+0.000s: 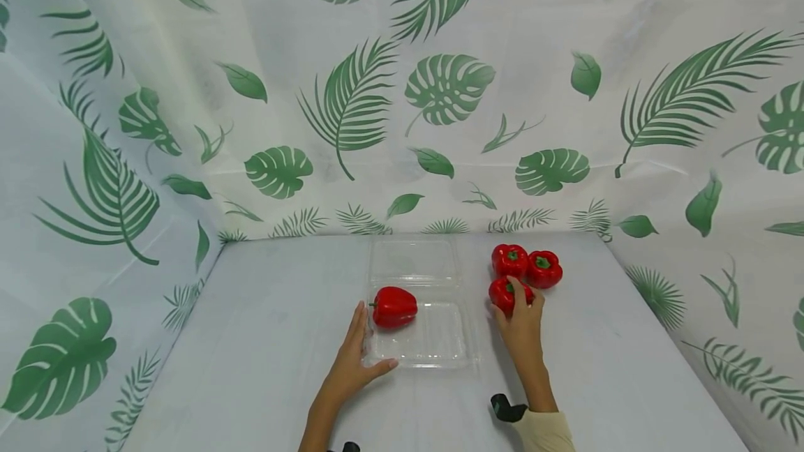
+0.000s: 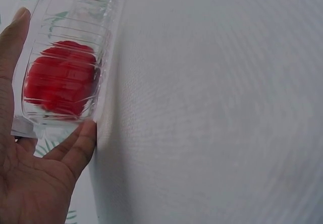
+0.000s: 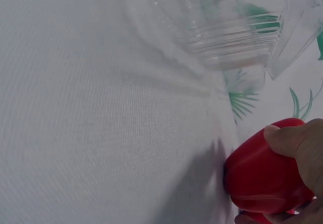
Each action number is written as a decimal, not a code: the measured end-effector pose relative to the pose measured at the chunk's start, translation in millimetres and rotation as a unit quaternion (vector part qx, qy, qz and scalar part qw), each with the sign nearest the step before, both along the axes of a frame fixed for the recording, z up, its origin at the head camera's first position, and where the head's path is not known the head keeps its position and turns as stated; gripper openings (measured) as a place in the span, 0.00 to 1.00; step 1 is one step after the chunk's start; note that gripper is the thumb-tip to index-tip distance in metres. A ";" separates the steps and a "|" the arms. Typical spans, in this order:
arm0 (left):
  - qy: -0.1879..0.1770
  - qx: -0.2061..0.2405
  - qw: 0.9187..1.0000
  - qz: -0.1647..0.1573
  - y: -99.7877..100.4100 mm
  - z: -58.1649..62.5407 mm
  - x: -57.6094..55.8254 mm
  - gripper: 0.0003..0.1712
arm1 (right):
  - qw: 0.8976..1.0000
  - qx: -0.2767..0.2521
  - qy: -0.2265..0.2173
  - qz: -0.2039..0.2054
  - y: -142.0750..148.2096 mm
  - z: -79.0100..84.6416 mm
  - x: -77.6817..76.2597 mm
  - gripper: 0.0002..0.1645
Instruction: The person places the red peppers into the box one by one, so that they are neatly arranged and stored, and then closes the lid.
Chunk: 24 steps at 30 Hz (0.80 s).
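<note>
A clear plastic clamshell container (image 1: 440,340) lies on the table with its lid (image 1: 411,260) folded back. One red bell pepper (image 1: 394,307) lies on its side in the container's left part, stem to the left. My left hand (image 1: 354,361) rests against the container's left side, fingers straight and thumb spread by the front edge; the left wrist view shows its fingertips (image 2: 87,130) at the container wall. To the right of the container, my right hand (image 1: 523,316) grips another red bell pepper (image 3: 267,173), thumb and fingers around it; the hand hides part of it.
Two more red bell peppers, one on the left (image 1: 507,259) and one on the right (image 1: 545,270), stand just behind the gripped one. A white cloth (image 1: 264,340) covers the table. Leaf-printed sheets (image 1: 440,180) hang behind and at both sides.
</note>
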<state>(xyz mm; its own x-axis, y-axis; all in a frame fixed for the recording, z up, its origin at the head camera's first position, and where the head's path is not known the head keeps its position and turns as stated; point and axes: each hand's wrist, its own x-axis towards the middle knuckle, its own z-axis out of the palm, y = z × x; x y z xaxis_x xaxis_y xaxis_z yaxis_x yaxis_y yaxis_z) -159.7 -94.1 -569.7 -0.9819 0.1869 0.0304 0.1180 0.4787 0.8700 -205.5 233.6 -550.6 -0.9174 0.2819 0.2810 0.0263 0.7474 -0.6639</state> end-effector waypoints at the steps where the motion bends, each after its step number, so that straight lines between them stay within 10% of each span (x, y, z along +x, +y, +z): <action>1: -0.001 -0.001 1.000 0.001 0.2 0.1 0.1 0.67 | 1.000 0.000 0.000 0.002 0.5 -0.3 -0.3 0.48; 12: -0.009 -0.005 1.000 0.004 1.2 1.2 0.7 0.67 | 0.998 -0.043 0.046 -0.030 0.5 1.5 0.3 0.65; 24: 0.001 -0.002 1.000 0.000 0.3 1.6 1.6 0.66 | 0.994 -0.051 0.088 -0.034 0.0 6.1 2.1 0.56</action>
